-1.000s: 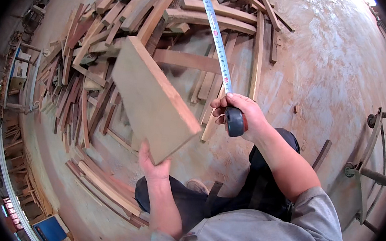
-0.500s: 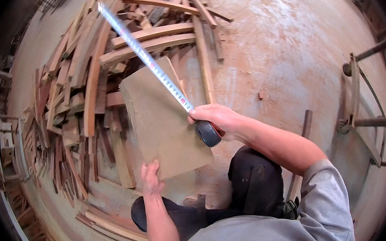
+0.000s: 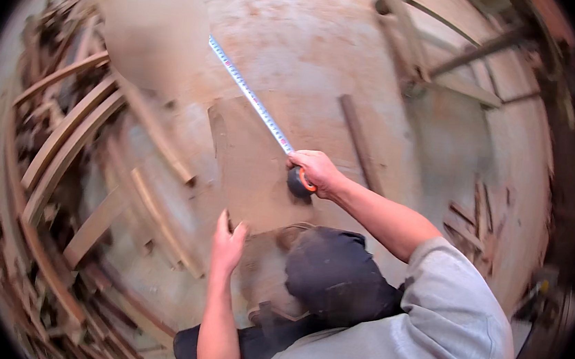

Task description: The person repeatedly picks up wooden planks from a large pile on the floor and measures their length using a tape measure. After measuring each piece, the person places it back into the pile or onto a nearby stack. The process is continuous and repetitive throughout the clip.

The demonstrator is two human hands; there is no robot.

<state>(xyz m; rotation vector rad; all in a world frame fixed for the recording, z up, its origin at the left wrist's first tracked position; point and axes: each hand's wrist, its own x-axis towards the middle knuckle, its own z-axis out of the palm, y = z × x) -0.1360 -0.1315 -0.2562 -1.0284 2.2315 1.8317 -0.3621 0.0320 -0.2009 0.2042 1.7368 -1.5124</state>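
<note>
In my right hand (image 3: 314,172) is a dark tape measure (image 3: 300,183) with an orange-red edge. Its pale blade (image 3: 250,96) runs out straight, up and to the left, past the far side of a flat brown board (image 3: 254,166). My left hand (image 3: 228,246) grips the near left corner of this board, thumb and finger at its edge. The board lies tilted in front of my bent knee (image 3: 334,274), over the floor. Motion blurs its outline.
Curved and straight wooden strips (image 3: 74,135) lie heaped along the left. A loose dark bar (image 3: 360,141) rests on the dusty floor beyond my right hand. A wheeled metal frame (image 3: 443,70) stands far right, with short wood scraps (image 3: 474,222) nearer. A blurred brown patch hides part of the upper left.
My view has swung right, so the wood heap sits further left. The board and the tape measure have moved off the heap, over the floor. Both hands keep their hold.
</note>
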